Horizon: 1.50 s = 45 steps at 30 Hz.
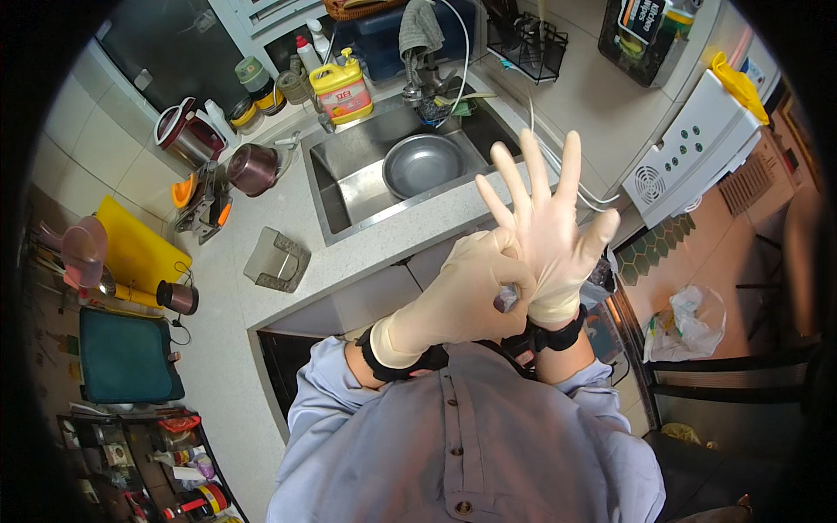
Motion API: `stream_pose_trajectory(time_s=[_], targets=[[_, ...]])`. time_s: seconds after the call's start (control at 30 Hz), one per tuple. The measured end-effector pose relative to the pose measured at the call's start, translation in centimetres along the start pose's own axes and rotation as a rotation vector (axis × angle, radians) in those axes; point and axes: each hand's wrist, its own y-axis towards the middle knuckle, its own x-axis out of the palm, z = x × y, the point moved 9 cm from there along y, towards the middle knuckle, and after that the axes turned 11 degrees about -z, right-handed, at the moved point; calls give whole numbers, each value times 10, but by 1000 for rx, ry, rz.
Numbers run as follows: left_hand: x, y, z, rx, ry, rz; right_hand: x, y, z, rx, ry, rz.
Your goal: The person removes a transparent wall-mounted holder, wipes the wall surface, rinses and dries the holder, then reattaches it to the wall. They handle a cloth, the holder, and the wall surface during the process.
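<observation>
Both my hands wear cream rubber gloves and are raised in front of my chest, above the counter edge. My right hand (547,228) points up with its fingers spread wide. My left hand (466,292) crosses over to it and pinches the cuff of the right glove (554,307) near the wrist. Black bands sit around both wrists, and blue-grey shirt sleeves cover my forearms.
A steel sink (349,187) holds a metal bowl (425,165), with a tap and a yellow detergent bottle (342,89) behind. On the counter to the left are a small square container (276,259), pots, a yellow cutting board (139,248) and a teal mat. A white appliance (697,148) stands right.
</observation>
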Motion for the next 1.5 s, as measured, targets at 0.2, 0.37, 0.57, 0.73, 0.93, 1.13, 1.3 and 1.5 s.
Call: stream_pose_trajectory(time_s=[0.2, 0.37, 0.57, 0.73, 0.93, 1.13, 1.3, 1.5], targets=[[0, -11, -57, -469, -657, 125, 1, -2, 2, 45, -12, -58], [-16, -11, -56, -252, -1106, 271, -11, -9, -17, 18, -382, -30], [-13, -7, -61, -29, -1867, 344, -37, -31, -1, 197, -583, 196], [-24, -13, -69, -60, -1445, 513, 35, -39, -27, -277, -1503, -193], [-27, -14, -65, -93, -1261, 520, 43, -37, 3, -107, -1466, -402], [-45, -25, -83, 116, -1882, 757, 2, -40, 20, 176, -1140, -17], [-51, -32, -99, 100, -1823, 890, 20, -35, 49, 267, -1299, -197], [-47, -41, -112, 28, -1763, 895, 23, -32, 81, 382, -1309, -493]])
